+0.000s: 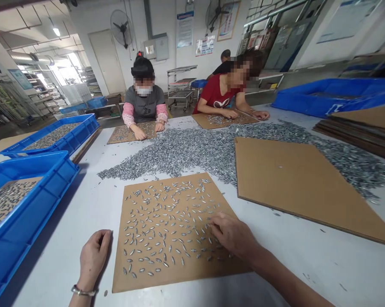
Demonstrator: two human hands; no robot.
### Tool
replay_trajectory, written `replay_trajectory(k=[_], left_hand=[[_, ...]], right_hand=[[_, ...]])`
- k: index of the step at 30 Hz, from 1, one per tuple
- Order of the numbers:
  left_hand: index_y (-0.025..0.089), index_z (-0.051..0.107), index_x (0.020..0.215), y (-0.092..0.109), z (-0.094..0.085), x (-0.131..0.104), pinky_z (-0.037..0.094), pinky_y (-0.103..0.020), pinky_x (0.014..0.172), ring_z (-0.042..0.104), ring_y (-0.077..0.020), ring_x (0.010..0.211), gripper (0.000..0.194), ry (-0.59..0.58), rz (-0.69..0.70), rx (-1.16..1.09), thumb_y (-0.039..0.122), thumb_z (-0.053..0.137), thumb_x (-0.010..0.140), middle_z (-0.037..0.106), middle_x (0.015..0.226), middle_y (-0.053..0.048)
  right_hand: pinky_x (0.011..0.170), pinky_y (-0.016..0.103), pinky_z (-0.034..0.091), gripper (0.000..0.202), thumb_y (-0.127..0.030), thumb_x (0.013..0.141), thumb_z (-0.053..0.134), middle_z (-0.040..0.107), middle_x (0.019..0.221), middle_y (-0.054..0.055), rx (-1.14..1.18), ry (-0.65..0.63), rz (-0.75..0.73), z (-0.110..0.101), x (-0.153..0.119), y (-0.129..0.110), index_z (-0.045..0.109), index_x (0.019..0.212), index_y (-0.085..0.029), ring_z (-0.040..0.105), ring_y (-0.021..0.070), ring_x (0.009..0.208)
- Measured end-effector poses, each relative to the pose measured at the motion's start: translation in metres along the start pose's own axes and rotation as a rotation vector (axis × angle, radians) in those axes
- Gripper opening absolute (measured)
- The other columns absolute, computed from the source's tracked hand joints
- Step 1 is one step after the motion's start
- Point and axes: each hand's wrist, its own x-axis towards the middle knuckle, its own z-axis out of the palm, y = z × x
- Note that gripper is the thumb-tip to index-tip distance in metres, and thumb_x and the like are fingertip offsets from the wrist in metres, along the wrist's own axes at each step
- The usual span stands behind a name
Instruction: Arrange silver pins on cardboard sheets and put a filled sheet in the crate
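Note:
A brown cardboard sheet (147, 279) lies on the white table before me, covered with several small silvery spindle-shaped pieces (166, 233). Over the sheet's right side, my right hand (232, 234) rests with its fingers curled down; whatever may be between the fingertips is hidden. My left hand (94, 253) lies on the table just left of the sheet, its fingers curled in, and what they may hold does not show. Beyond the sheet spreads a large heap of the same metal pieces (186, 149).
Blue trays (51, 187) stand at the left, another blue tray (333, 96) at the back right. A stack of bare cardboard (294, 175) lies right, with more sheets (365, 128) behind. Across the table, two people (144, 102) (214, 94) handle pieces on cardboard.

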Motion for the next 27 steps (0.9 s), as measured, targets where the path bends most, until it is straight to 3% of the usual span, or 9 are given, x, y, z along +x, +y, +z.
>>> replay_trajectory(k=[6, 10, 15, 20, 27], left_hand=[[0.025, 0.076, 0.092, -0.001, -0.002, 0.002, 0.051, -0.032, 0.070, 0.073, -0.0260, 0.085, 0.045, -0.016, -0.034, 0.033, 0.059, 0.048, 0.089, 0.082, 0.101, -0.006], [0.025, 0.077, 0.093, -0.005, -0.003, 0.006, 0.054, -0.031, 0.072, 0.074, -0.0266, 0.089, 0.045, -0.030, -0.052, 0.037, 0.061, 0.050, 0.086, 0.082, 0.104, -0.006], [0.025, 0.078, 0.090, -0.006, -0.005, 0.009, 0.056, -0.031, 0.067, 0.075, -0.0274, 0.082, 0.048, -0.005, -0.046, 0.039, 0.065, 0.052, 0.085, 0.083, 0.097, -0.006], [0.025, 0.079, 0.088, -0.007, -0.007, 0.011, 0.058, -0.032, 0.065, 0.076, -0.0288, 0.080, 0.049, 0.017, -0.043, 0.047, 0.067, 0.053, 0.084, 0.083, 0.093, -0.007], [0.025, 0.079, 0.086, -0.010, -0.005, 0.010, 0.059, -0.032, 0.069, 0.077, -0.0296, 0.084, 0.047, 0.031, -0.041, 0.039, 0.065, 0.055, 0.083, 0.083, 0.097, -0.007]], right_hand=[[0.075, 0.032, 0.044, 0.034, -0.031, 0.100, 0.042, 0.075, 0.100, 0.008, 0.023, 0.183, 0.186, -0.038, 0.006, 0.039, 0.073, 0.090, -0.024, 0.067, 0.0222, 0.088], [0.069, 0.031, 0.040, 0.036, -0.029, 0.100, 0.040, 0.074, 0.094, 0.007, 0.000, 0.112, 0.200, -0.046, 0.002, 0.054, 0.072, 0.085, -0.024, 0.066, 0.0214, 0.084], [0.072, 0.030, 0.040, 0.035, -0.027, 0.101, 0.040, 0.072, 0.096, 0.007, 0.013, 0.037, 0.184, -0.039, 0.006, 0.057, 0.072, 0.089, -0.023, 0.065, 0.0208, 0.087], [0.075, 0.028, 0.040, 0.032, -0.022, 0.100, 0.043, 0.073, 0.099, 0.008, 0.048, -0.089, 0.149, -0.039, 0.032, 0.055, 0.074, 0.089, -0.021, 0.066, 0.0205, 0.093], [0.070, 0.025, 0.036, 0.027, -0.019, 0.100, 0.049, 0.072, 0.101, 0.008, 0.017, -0.101, 0.125, -0.043, 0.069, 0.054, 0.074, 0.090, -0.020, 0.065, 0.0182, 0.090]])
